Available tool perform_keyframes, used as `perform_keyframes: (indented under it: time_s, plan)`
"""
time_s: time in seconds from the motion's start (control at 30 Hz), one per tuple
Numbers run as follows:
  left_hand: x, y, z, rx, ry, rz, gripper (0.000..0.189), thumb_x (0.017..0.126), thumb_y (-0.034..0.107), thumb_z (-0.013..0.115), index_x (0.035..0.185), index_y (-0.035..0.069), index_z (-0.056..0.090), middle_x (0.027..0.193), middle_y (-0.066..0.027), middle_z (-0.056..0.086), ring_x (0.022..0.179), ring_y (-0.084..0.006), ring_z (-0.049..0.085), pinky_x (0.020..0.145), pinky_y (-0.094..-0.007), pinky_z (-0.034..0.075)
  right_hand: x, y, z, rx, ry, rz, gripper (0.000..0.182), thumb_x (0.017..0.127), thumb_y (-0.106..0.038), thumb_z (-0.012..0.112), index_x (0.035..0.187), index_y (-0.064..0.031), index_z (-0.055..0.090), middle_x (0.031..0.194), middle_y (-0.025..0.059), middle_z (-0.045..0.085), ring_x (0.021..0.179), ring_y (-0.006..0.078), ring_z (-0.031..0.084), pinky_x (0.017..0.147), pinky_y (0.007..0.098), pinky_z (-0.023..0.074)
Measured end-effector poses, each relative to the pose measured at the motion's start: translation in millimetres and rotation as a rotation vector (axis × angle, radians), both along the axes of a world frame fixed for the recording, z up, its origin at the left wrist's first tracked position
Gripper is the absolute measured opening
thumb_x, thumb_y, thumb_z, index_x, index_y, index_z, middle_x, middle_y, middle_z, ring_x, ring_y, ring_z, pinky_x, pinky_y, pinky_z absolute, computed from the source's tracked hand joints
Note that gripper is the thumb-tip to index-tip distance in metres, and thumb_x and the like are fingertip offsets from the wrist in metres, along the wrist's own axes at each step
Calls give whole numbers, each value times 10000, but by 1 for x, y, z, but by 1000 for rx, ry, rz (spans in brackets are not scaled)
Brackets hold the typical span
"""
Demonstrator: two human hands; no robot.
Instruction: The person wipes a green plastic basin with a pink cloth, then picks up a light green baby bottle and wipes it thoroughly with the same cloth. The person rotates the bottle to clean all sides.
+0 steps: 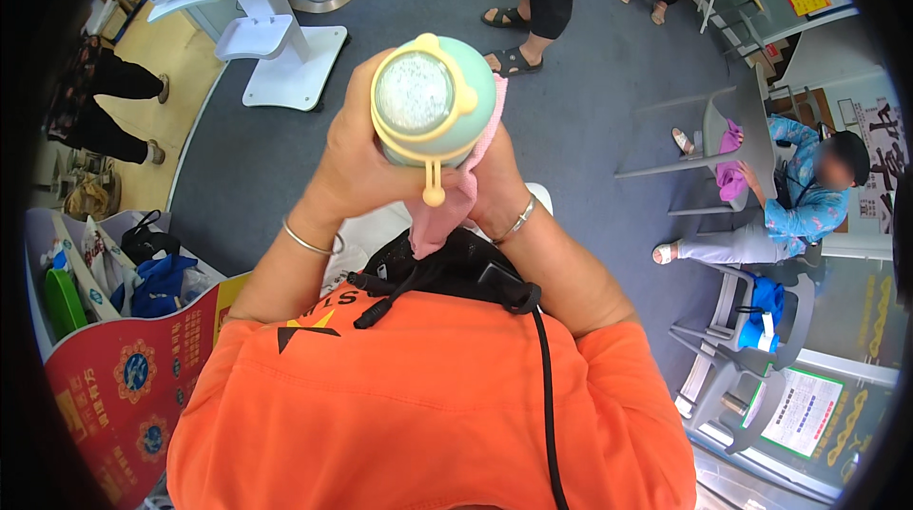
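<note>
A mint-green drinking bottle [471, 75] with a yellow rim and a clear, glittery round end faces up toward me, in front of my chest. My left hand [356, 146] is wrapped around its left side, the thumb lying across the front under a small yellow tab. From the right, my right hand [499, 171] holds a pink cloth [446, 214] against the bottle. One end of the cloth hangs below the bottle, and another part rises along its right side. The right fingers are mostly hidden behind the bottle and cloth.
A box [135, 360] of mixed items stands at my left. Ahead is a white wheeled machine stand [292, 68]. Other people stand ahead and at far left; a person [806, 175] sits at right by a grey chair [720, 125], hands on a purple cloth. A black cable [546, 382] hangs down my front.
</note>
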State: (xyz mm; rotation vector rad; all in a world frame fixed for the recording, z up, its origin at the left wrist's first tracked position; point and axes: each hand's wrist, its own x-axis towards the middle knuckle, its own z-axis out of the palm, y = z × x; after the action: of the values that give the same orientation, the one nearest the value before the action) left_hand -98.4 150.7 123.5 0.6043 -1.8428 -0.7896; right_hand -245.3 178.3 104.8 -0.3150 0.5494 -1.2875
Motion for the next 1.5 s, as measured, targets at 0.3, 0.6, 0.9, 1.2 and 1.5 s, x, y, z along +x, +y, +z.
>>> perform_keyframes:
  time_s: [0.3,0.6,0.9,1.2,1.5]
  plan:
    - [8,3,12,135,131,-145,948,546,190,886,1311,-47,378,1218,-141,538,1089,-214,554,940,-332,436,-10,-3,10,41,133,149,366,943,-320,500,1164,-30,535,1094,84,585,971,178,588,806,320,495]
    - [-36,-15,19,63,435,221,823,614,118,855,1262,-13,365,1134,-99,557,1013,-168,580,873,-302,483,8,20,31,-32,156,-114,366,961,-303,465,1197,-23,476,1178,97,527,1073,205,526,916,351,441]
    - [-47,1,10,218,383,139,803,630,166,850,1254,-14,377,1148,-112,557,1033,-173,574,895,-308,466,-9,-3,-9,-530,937,-611,399,982,-328,401,1174,2,515,1191,104,543,1092,170,515,922,286,403]
    - [-23,4,8,37,47,-262,906,550,176,881,1304,-10,413,1215,-90,535,1116,-179,523,961,-307,402,-50,-29,49,-403,598,9,237,935,-162,465,1064,16,555,965,107,637,827,194,647,758,329,559]
    - [-22,1,-6,26,-165,-107,644,637,234,780,1176,26,496,1104,-126,594,1055,-284,568,883,-362,452,-37,4,73,-930,1233,-462,291,772,-150,702,1008,-18,594,1065,100,636,923,255,625,777,335,508]
